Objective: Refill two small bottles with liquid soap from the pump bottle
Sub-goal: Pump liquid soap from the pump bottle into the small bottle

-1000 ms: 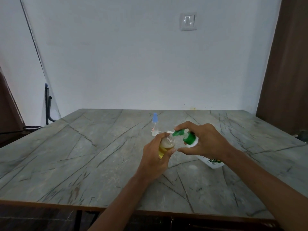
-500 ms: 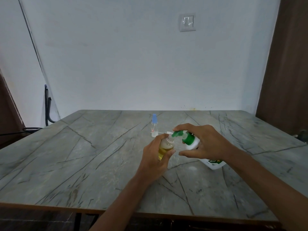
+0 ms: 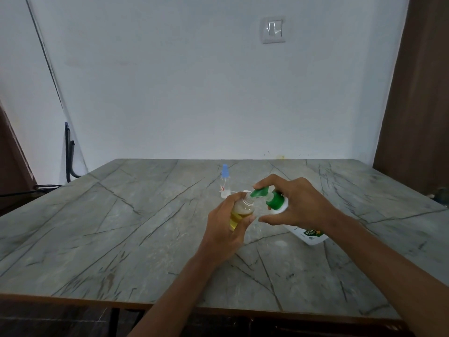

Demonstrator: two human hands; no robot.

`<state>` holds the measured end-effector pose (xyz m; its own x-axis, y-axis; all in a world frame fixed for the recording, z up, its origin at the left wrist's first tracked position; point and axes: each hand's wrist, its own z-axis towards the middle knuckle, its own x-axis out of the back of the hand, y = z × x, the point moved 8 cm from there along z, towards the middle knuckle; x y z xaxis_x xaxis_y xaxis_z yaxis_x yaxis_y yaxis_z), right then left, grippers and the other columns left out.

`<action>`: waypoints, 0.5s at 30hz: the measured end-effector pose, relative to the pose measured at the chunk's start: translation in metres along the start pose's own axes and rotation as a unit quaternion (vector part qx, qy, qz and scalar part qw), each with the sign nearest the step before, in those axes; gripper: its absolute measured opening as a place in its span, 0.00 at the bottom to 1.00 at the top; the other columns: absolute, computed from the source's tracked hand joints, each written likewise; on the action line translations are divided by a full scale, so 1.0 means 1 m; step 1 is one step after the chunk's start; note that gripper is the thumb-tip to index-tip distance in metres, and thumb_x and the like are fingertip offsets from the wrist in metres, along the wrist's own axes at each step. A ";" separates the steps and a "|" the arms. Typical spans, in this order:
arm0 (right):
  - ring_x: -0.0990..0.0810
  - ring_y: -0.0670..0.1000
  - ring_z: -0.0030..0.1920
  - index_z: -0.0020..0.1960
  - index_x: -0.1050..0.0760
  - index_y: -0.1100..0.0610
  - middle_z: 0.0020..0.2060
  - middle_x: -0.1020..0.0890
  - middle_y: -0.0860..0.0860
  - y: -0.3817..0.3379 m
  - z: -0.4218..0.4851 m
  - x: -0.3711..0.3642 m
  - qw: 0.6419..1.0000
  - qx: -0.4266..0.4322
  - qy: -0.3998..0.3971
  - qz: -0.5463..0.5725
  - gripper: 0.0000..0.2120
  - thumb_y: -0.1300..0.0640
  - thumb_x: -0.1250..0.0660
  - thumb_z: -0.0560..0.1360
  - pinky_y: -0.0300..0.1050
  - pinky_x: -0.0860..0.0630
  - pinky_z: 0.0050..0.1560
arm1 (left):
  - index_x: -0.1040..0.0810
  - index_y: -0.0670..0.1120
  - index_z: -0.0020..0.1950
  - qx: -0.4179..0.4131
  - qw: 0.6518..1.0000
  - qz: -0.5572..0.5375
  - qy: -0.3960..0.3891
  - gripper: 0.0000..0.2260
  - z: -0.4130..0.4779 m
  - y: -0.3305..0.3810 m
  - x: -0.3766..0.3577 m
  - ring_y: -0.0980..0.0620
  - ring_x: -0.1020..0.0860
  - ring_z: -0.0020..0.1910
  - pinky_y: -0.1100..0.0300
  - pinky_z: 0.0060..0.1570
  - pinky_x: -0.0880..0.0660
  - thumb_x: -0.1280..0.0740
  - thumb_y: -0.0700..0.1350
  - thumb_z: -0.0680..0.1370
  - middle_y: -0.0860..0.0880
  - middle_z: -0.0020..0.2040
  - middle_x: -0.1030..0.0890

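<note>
Yellow soap sits in the small clear bottle — it looks about half full, so I think the first fill is partly done. The left hand holds this bottle up over the grey stone table, with its fingers curled round the sides. The bottle's open neck is right under the tip of the green pump head. The right hand grips the white pump bottle near its top, fingers wrapped round it and one finger lying on the pump head. The pump bottle leans over toward the small one, its bottom low by the table. The second small bottle stands farther back, apart from both hands, with its blue cap on — it looks clear inside, so I think it has no soap yet. My guess is that this fill needs finishing, and then that one needs filling.
</note>
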<state>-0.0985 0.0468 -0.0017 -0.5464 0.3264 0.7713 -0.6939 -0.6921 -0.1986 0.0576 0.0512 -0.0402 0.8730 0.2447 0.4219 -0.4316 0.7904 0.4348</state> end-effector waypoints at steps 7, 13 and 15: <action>0.19 0.46 0.34 0.59 0.30 0.38 0.37 0.17 0.45 0.000 0.000 0.002 1.000 -0.002 0.016 0.011 0.26 0.36 0.25 0.66 0.46 0.21 0.37 | 0.28 0.43 0.64 -0.008 1.000 0.011 -0.011 0.20 -0.001 0.002 -0.003 0.73 0.28 0.51 0.78 0.47 0.31 0.30 0.49 0.75 0.55 0.55 0.25; 0.20 0.44 0.37 0.67 0.37 0.35 0.41 0.17 0.45 -0.006 -0.001 0.000 0.999 0.029 0.001 -0.043 0.31 0.33 0.30 0.68 0.41 0.22 0.40 | 0.28 0.42 0.64 -0.002 1.000 0.017 -0.005 0.21 -0.001 -0.001 0.001 0.63 0.25 0.49 0.78 0.49 0.31 0.29 0.48 0.74 0.55 0.55 0.25; 0.21 0.44 0.37 0.69 0.39 0.35 0.42 0.17 0.44 -0.009 -0.003 0.001 0.998 0.039 0.004 -0.049 0.32 0.34 0.31 0.69 0.40 0.22 0.39 | 0.27 0.42 0.64 -0.001 1.000 0.015 -0.004 0.21 -0.001 0.000 0.001 0.64 0.25 0.49 0.78 0.48 0.31 0.30 0.48 0.74 0.55 0.55 0.25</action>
<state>-0.0940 0.0553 -0.0010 -0.4825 0.3995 0.7795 -0.7048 -0.7054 -0.0748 0.0586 0.0515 -0.0409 0.8575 0.2641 0.4415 -0.4575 0.7840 0.4196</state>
